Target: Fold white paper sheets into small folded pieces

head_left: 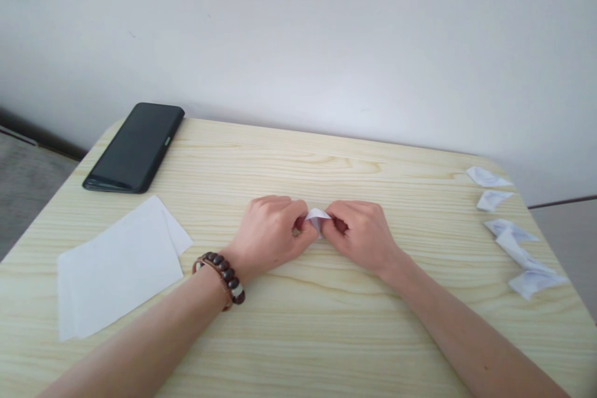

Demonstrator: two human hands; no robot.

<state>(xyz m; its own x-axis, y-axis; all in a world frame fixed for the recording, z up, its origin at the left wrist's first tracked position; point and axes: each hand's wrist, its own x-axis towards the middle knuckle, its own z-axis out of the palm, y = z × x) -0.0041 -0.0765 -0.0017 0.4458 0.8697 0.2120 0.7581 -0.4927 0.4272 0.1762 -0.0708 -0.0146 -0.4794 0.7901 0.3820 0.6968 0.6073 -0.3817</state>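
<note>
A small folded piece of white paper (318, 216) sits between my two hands at the middle of the light wooden table (298, 336). My left hand (272, 231) pinches its left side with curled fingers; a brown bead bracelet (222, 277) circles that wrist. My right hand (360, 233) pinches the paper's right side, fingers also curled. Both hands rest on the tabletop, and most of the paper is hidden by the fingers.
A stack of white paper sheets (116, 267) lies at the left. A black phone (135, 146) lies face up at the back left corner. Several small folded white paper pieces (510, 230) lie in a row along the right edge. A pale wall stands behind.
</note>
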